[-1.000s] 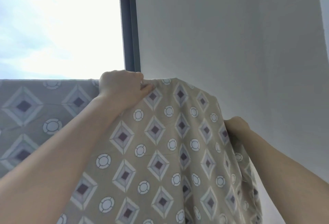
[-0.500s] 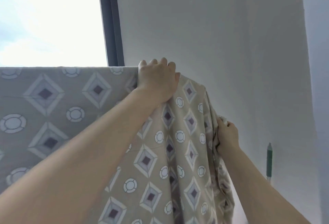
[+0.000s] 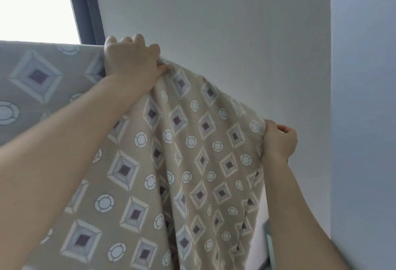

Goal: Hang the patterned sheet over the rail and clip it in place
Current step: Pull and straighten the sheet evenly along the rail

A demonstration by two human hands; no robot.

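Observation:
A beige patterned sheet (image 3: 188,162) with diamonds and circles hangs in front of me, its left part draped over a rail that the cloth hides. My left hand (image 3: 130,64) grips the sheet's top fold, fingers curled over it. My right hand (image 3: 278,141) is lower and to the right and pinches the sheet's right edge, holding it out towards the wall. The cloth slopes down between the two hands. No clip is in view.
A white wall (image 3: 225,34) rises close behind the sheet, with a corner (image 3: 331,76) at the right. A dark window frame (image 3: 85,6) and bright sky are at the upper left. A pale green edge (image 3: 270,246) shows at the lower right.
My right hand has drawn the sheet's right edge outwards to the right, spreading the bunched cloth. My left hand stays gripping the top fold.

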